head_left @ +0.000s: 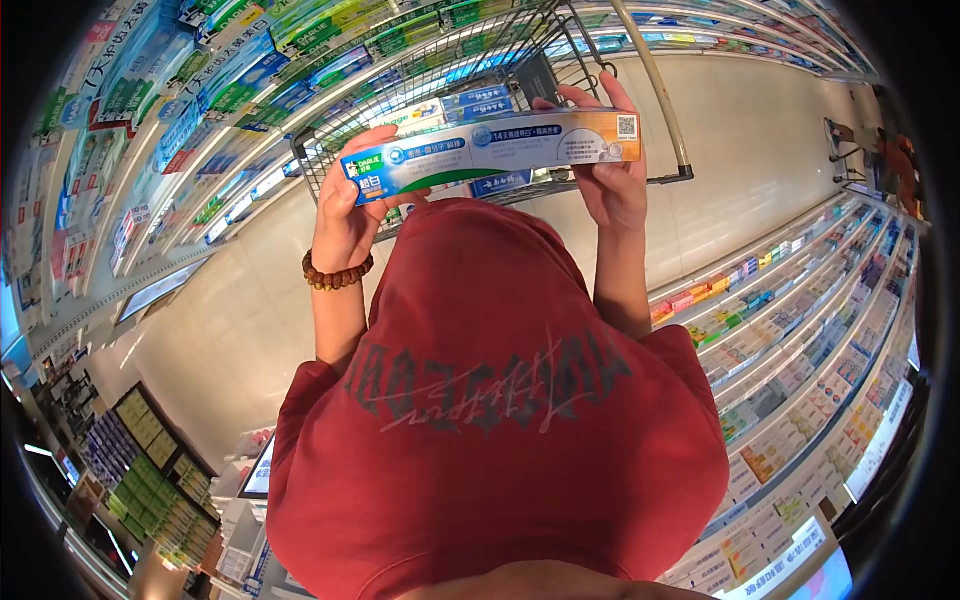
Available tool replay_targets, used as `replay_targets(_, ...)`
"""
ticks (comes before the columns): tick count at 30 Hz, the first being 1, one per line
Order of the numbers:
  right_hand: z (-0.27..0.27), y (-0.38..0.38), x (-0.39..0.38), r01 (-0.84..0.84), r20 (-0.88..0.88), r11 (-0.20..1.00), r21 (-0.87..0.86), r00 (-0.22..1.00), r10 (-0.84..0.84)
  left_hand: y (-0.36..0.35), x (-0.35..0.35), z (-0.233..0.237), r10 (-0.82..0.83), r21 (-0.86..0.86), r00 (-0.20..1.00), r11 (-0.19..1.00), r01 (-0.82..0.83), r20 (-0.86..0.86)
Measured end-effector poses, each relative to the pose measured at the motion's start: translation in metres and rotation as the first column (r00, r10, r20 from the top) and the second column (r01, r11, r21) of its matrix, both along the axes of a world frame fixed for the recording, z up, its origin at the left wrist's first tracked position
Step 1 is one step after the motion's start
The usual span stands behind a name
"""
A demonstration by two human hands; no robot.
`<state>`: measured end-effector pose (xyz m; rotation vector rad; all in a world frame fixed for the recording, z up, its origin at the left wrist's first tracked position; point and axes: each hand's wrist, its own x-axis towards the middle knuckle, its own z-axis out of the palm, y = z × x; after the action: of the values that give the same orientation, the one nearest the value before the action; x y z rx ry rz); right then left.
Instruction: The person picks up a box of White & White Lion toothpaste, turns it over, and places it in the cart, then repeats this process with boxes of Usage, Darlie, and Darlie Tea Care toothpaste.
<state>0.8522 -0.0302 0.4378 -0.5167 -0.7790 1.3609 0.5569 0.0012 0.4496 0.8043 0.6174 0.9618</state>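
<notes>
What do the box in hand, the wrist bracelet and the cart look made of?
Toothpaste box: glossy printed cardboard, sharp folded edges. Bead bracelet: brown round beads, likely wood, dull sheen. Shopping cart: metal wire grid, grey.

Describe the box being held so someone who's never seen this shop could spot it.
In the shop aisle stands a wire shopping cart. Before it, the left hand and right hand hold a long toothpaste box by its ends. Unlike the blue boxes in the cart, it has an orange end with a QR code.
</notes>
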Motion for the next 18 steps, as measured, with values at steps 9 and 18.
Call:
replay_targets(9, -0.004, 0.001, -0.004, -0.031, -0.125, 0.997, 0.073, 0.991, 0.040, -0.010, 0.005, 0.018, 0.079, 0.057, 0.994, 0.996, -0.074, -0.079)
replay_targets(18, -0.002, -0.008, -0.001, -0.035, -0.176, 0.996, 0.084, 0.983, 0.049, -0.020, 0.011, 0.017, 0.173, 0.150, 0.979, 0.976, -0.155, -0.111)
